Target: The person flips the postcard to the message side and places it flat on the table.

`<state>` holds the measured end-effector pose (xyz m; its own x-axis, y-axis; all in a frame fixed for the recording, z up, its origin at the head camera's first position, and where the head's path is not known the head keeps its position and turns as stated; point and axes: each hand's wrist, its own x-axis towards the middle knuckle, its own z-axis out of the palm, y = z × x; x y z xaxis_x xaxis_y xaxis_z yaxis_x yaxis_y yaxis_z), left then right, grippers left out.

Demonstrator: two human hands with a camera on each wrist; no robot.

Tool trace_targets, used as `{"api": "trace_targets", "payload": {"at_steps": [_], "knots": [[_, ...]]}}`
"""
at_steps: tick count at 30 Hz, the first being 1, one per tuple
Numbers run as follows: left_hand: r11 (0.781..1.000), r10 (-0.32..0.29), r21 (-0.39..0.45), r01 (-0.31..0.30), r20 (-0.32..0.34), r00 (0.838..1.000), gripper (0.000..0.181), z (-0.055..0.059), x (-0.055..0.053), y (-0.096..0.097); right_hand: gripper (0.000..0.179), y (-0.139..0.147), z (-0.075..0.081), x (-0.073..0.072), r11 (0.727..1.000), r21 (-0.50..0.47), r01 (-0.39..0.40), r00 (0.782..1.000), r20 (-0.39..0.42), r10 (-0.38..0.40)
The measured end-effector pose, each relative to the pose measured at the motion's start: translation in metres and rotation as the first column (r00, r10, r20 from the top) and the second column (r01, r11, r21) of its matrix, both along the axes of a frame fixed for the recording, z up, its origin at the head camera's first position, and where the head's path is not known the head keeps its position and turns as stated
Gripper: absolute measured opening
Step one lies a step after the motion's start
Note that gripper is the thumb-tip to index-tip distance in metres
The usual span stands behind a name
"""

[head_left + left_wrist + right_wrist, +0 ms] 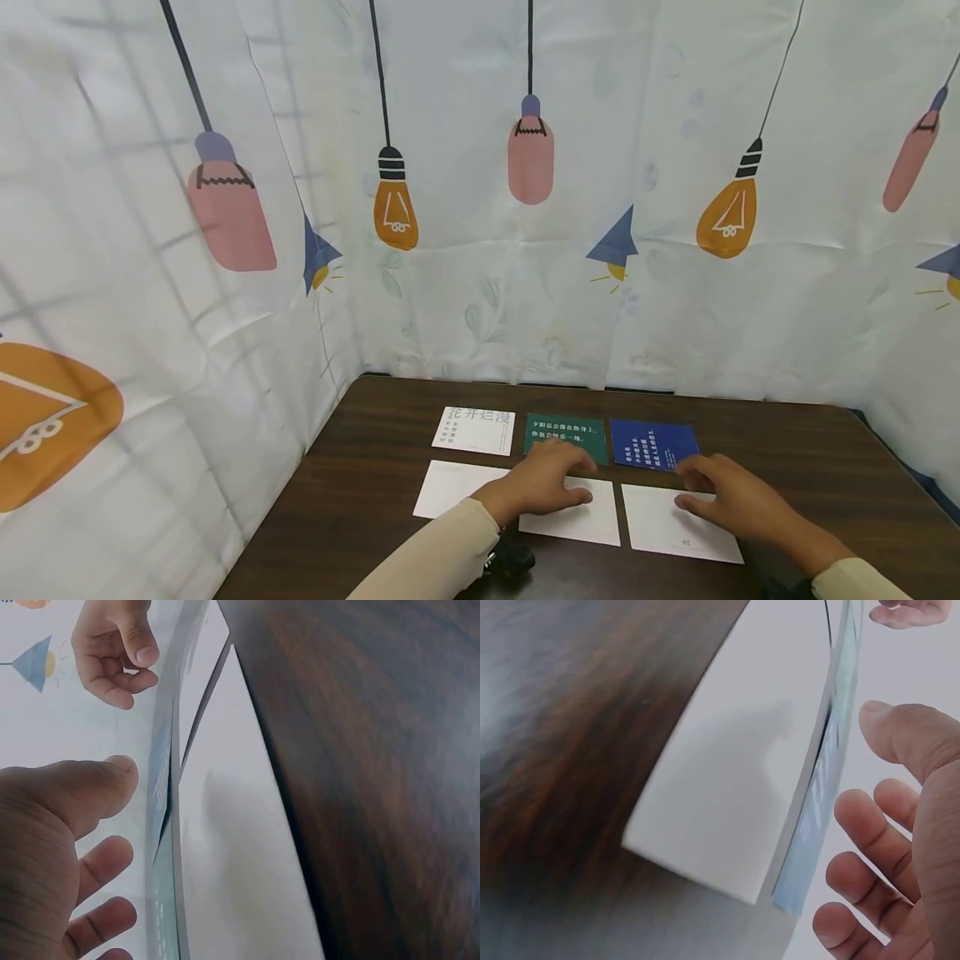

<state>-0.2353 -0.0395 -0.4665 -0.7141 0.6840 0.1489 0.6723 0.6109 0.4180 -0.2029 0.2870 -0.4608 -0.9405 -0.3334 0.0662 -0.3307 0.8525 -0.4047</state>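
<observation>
Two rows of cards lie on the dark wooden table. Along the far row are a white card with grey print (pixel 489 433), a green card (pixel 588 431) and a blue card (pixel 648 442), both with white text. Nearer are three white cards, at left (pixel 450 487), middle (pixel 581 527) and right (pixel 675 533). My left hand (pixel 546 479) hangs over the middle white card and partly hides it and the green one. Above the right white card is my right hand (pixel 738 500), its thumb apart from loosely bent fingers (pixel 855 881). Neither hand holds anything.
Behind the table (pixel 360 467) and along its left side hangs a white curtain (pixel 465 308) printed with lamps and bulbs. A black device (pixel 512 557) shows under my left wrist. The table's right edge lies beyond my right hand.
</observation>
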Motion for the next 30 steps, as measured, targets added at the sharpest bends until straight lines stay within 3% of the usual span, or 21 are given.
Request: {"api": "trace_targets", "payload": {"at_steps": [16, 30], "knots": [[0.998, 0.064, 0.012, -0.064, 0.001, 0.998, 0.034, 0.005, -0.006, -0.020, 0.051, -0.020, 0.000, -0.017, 0.998, -0.039, -0.040, 0.999, -0.017, 0.039], [0.995, 0.098, 0.024, -0.098, -0.010, 0.995, 0.036, 0.002, -0.016, -0.044, 0.046, -0.045, 0.001, -0.035, 0.995, -0.074, -0.070, 0.997, -0.046, 0.067]]}}
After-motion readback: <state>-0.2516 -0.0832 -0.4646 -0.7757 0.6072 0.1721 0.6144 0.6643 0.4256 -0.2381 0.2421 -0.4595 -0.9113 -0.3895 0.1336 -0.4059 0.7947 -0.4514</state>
